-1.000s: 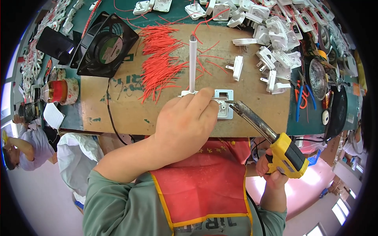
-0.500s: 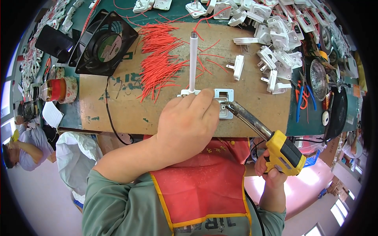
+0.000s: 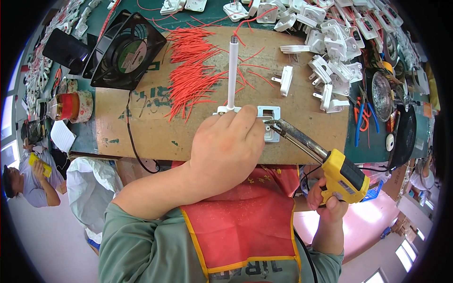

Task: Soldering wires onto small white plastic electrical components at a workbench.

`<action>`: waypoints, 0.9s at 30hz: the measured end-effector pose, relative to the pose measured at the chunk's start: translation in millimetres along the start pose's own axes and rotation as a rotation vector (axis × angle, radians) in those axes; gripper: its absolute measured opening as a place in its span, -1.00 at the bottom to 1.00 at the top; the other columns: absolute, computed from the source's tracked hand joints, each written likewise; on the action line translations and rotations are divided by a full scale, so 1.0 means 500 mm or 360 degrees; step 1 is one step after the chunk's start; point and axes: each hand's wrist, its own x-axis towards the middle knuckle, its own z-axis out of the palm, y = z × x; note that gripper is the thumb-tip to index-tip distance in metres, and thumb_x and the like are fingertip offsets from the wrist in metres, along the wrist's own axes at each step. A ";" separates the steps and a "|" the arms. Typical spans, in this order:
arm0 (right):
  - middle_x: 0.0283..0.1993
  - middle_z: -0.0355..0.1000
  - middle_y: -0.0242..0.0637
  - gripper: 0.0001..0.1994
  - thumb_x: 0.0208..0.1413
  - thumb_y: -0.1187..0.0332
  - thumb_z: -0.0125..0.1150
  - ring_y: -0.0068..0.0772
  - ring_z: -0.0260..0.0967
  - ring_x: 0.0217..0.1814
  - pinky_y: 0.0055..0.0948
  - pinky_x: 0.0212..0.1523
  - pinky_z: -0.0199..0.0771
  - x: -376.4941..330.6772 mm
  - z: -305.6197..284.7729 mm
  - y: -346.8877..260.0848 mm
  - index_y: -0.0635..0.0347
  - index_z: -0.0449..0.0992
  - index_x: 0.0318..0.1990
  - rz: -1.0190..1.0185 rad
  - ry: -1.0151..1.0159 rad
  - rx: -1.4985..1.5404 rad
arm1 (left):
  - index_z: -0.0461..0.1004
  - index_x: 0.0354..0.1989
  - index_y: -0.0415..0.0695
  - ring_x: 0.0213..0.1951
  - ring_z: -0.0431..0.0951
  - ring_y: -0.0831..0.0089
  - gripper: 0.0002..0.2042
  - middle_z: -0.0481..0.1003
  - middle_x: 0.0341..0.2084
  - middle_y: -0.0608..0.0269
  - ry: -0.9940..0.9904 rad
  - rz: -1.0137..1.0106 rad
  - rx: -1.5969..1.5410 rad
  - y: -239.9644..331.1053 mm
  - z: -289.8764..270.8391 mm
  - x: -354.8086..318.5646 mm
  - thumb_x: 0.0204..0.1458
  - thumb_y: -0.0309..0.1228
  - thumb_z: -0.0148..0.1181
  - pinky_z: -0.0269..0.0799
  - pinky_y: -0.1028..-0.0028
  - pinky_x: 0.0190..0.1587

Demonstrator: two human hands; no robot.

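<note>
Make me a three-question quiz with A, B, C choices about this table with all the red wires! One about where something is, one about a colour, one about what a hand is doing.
1. Where is the black fan?
A. Upper left of the cardboard sheet
B. Under the right hand
C. On the white plugs

2. What colour is the soldering gun handle?
A. Green
B. Yellow
C. Red

3. What is the right hand doing?
A. Resting open on the table
B. Picking up pliers
C. Gripping the soldering gun, tip at the white part

Answers: 1 A, the fan sits at the cardboard's upper left corner. 2 B, the handle is yellow. 3 C, fingers wrap the handle while the left hand rests beside the part.
</note>
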 end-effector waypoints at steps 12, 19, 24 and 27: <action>-0.57 0.26 -0.34 -0.40 -0.01 0.03 0.45 -0.51 0.22 -0.66 -0.53 -0.66 0.26 -0.001 -0.010 -0.001 0.33 0.32 -0.06 0.0019 -0.0099 0.0090 | 0.48 -0.40 -0.17 -0.42 0.53 0.36 -0.87 0.49 -0.31 0.27 -0.0029 -0.0027 0.0011 0.005 -0.003 0.002 -0.15 -0.50 0.28 0.40 0.38 -0.40; -0.62 0.31 -0.36 -0.39 0.00 -0.04 0.42 -0.57 0.23 -0.67 -0.56 -0.63 0.25 0.002 0.009 -0.015 0.39 0.38 -0.10 0.0008 -0.0006 -0.0028 | 0.48 -0.40 -0.17 -0.42 0.53 0.35 -0.87 0.49 -0.32 0.26 -0.0032 -0.0026 -0.0001 0.004 -0.002 0.001 -0.15 -0.51 0.28 0.41 0.38 -0.40; -0.62 0.32 -0.35 -0.37 0.00 -0.02 0.42 -0.57 0.24 -0.67 -0.55 -0.63 0.26 -0.002 0.000 -0.008 0.40 0.38 -0.05 0.0029 -0.0028 0.0006 | 0.48 -0.40 -0.18 -0.42 0.53 0.34 -0.87 0.49 -0.32 0.25 -0.0038 -0.0026 0.0001 0.006 -0.003 0.002 -0.16 -0.51 0.28 0.41 0.37 -0.40; -0.62 0.32 -0.35 -0.39 0.01 -0.02 0.42 -0.56 0.24 -0.67 -0.55 -0.62 0.27 -0.001 0.004 -0.012 0.38 0.39 -0.08 0.0020 -0.0034 -0.0026 | 0.48 -0.40 -0.17 -0.42 0.53 0.33 -0.86 0.49 -0.32 0.25 -0.0041 -0.0026 -0.0002 0.006 -0.003 0.003 -0.16 -0.51 0.28 0.41 0.37 -0.40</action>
